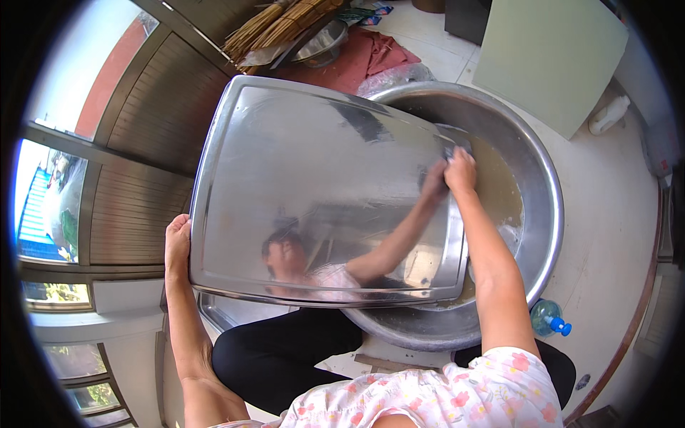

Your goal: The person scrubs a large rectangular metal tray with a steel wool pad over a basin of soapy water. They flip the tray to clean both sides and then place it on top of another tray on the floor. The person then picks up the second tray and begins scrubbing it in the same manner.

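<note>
A large rectangular stainless steel tray (321,176) is tilted before me, its far end in a round metal basin (540,160) of cloudy water (497,182). My left hand (178,235) grips the tray's left rim, its fingers partly hidden behind the edge. At the tray's right end my right hand (461,168) is closed on a dark grey item, perhaps a scouring pad or cloth, and presses it against the metal. The hand's blur hides the item's shape. The tray's surface mirrors my arm and upper body.
A clear bottle with a blue pump (547,319) stands right of the basin. Another metal tray (214,313) lies below the left end. Beyond are bundled sticks (283,29), a metal bowl (324,43), red cloth (374,53), a pale panel (551,59) and a white jug (609,115).
</note>
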`<move>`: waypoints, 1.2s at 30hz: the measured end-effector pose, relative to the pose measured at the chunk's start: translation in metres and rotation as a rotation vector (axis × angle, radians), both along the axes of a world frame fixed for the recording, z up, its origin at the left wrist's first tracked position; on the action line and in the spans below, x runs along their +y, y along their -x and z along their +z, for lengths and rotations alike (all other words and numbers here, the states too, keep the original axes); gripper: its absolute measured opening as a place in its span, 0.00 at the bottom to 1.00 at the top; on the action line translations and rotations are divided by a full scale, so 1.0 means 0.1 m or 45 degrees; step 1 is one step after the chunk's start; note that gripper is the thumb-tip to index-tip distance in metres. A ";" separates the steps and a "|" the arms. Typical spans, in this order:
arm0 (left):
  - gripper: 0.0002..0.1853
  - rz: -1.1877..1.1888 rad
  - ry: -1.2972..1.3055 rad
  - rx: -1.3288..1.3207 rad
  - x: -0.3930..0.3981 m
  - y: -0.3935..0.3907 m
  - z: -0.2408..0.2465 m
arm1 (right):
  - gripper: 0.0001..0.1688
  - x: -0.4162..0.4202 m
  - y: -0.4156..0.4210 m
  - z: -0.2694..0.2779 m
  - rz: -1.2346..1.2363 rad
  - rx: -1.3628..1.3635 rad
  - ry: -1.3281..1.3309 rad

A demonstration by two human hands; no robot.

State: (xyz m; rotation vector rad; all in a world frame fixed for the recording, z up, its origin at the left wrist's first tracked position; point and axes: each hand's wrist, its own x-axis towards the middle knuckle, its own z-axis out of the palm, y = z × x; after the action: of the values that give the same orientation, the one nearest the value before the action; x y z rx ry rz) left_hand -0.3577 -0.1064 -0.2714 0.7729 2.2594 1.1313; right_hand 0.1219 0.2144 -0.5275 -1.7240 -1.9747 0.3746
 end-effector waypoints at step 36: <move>0.12 -0.010 0.058 0.144 -0.08 0.22 -0.18 | 0.31 -0.76 0.81 0.50 0.112 0.255 -0.474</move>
State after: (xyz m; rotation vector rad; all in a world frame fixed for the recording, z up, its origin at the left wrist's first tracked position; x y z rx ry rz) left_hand -0.3802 -0.1149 -0.2898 0.8457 2.3645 1.0529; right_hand 0.0413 0.1389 -0.4775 -1.3189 -1.8411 0.1852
